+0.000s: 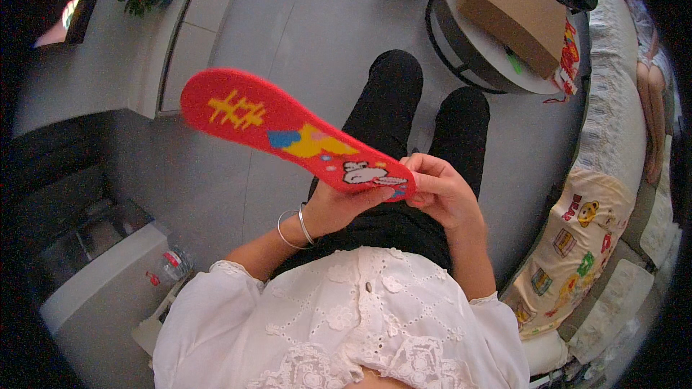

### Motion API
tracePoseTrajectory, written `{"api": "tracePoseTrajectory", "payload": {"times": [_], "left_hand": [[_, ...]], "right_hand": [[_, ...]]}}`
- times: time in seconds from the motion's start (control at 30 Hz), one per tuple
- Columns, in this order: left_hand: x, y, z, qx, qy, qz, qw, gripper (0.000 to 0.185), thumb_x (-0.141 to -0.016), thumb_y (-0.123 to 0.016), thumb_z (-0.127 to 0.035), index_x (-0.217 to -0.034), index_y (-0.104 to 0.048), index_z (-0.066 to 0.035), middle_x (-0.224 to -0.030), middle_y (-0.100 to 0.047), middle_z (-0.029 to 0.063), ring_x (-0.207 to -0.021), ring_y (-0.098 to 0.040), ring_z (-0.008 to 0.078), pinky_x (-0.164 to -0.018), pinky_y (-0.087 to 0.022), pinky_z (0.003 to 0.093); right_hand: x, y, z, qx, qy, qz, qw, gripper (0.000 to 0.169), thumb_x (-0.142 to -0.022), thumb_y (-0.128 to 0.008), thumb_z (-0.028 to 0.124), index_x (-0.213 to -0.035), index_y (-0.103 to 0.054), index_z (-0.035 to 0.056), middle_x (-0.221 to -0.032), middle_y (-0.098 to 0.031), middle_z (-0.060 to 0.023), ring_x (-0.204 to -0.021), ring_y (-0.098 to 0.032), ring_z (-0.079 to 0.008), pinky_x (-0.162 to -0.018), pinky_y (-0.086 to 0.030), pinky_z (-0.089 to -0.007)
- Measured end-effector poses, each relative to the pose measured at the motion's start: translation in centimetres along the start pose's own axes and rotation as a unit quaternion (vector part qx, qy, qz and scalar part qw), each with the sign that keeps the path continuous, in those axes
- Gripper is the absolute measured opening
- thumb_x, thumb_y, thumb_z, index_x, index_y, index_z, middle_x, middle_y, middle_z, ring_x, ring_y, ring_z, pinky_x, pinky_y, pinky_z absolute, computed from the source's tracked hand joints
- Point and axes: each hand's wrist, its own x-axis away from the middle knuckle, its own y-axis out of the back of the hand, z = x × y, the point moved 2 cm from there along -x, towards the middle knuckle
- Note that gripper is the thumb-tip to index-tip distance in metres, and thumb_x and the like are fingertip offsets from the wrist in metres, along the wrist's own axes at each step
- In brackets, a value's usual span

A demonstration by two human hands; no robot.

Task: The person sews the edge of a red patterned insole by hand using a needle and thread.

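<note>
A red insole (303,135) with yellow, blue and white patterning, including a small white animal figure, is held above my lap. Its broad, rounded end points to the upper left and its narrower end lies between my hands. My left hand (338,208), with silver bangles at the wrist, grips the narrow end from below, its thumb on the patterned face. At the right tip of the insole, my right hand (440,189) pinches the edge between thumb and fingers. The insole hides part of the left fingers.
A round table (457,38) holds a cardboard box (508,16) and red packaging (567,59). On the right, a sofa (611,81) bears a bear-print cloth (573,254); another person's legs (653,113) rest there. A plastic bottle (175,263) stands at lower left.
</note>
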Motion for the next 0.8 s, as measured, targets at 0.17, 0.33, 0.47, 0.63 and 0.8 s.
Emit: {"api": "tracePoseTrajectory", "payload": {"times": [0.17, 0.33, 0.47, 0.63, 0.8], "left_hand": [[-0.5, 0.2, -0.7, 0.033, 0.048, -0.038, 0.998, 0.033, -0.078, -0.069, -0.006, -0.108, -0.056, 0.000, -0.102, -0.063, 0.0064, -0.093, -0.059, 0.0145, -0.083, -0.048, 0.0294], [-1.2, 0.9, -0.1, 0.080, 0.093, -0.062, 0.990, 0.034, -0.079, -0.068, -0.007, -0.110, -0.054, -0.001, -0.106, -0.062, 0.0069, -0.095, -0.059, 0.0151, -0.085, -0.048, 0.0301], [-1.7, 0.7, -0.2, 0.112, 0.110, -0.062, 0.986, 0.034, -0.080, -0.068, -0.007, -0.110, -0.054, 0.000, -0.106, -0.062, 0.0074, -0.095, -0.059, 0.0152, -0.086, -0.048, 0.0299], [-1.7, 1.0, -0.3, 0.145, 0.123, -0.058, 0.980, 0.034, -0.080, -0.067, -0.007, -0.110, -0.054, 0.000, -0.106, -0.062, 0.0077, -0.095, -0.059, 0.0147, -0.085, -0.048, 0.0293], [-1.5, 0.8, 0.1, 0.177, 0.128, -0.062, 0.974, 0.034, -0.079, -0.068, -0.007, -0.110, -0.054, 0.000, -0.106, -0.062, 0.0075, -0.095, -0.059, 0.0146, -0.085, -0.048, 0.0291]], "right_hand": [[-0.9, 4.6, 0.4, -0.232, 0.105, -0.039, 0.966, 0.005, -0.091, -0.052, 0.011, -0.096, -0.052, 0.0083, -0.091, -0.057, -0.0053, -0.055, -0.045, -0.0041, -0.042, -0.035, -0.0159], [0.9, 8.5, 2.3, -0.258, 0.228, -0.116, 0.932, 0.007, -0.090, -0.050, 0.004, -0.097, -0.050, 0.0030, -0.085, -0.057, -0.0076, -0.081, -0.058, -0.0185, -0.093, -0.048, -0.0436], [2.8, 12.1, 3.9, -0.186, 0.345, -0.133, 0.910, 0.004, -0.090, -0.051, 0.005, -0.093, -0.051, 0.0018, -0.072, -0.048, -0.0047, -0.073, -0.054, -0.0168, -0.102, -0.039, -0.0475], [3.3, 11.5, 4.8, -0.071, 0.404, -0.180, 0.894, 0.004, -0.091, -0.051, 0.006, -0.091, -0.050, 0.0014, -0.073, -0.048, -0.0051, -0.070, -0.052, -0.0167, -0.103, -0.038, -0.0481], [3.4, 11.8, 4.8, -0.038, 0.422, -0.195, 0.885, 0.004, -0.091, -0.049, 0.006, -0.092, -0.050, 0.0019, -0.074, -0.049, -0.0055, -0.070, -0.052, -0.0169, -0.101, -0.040, -0.0476]]}}
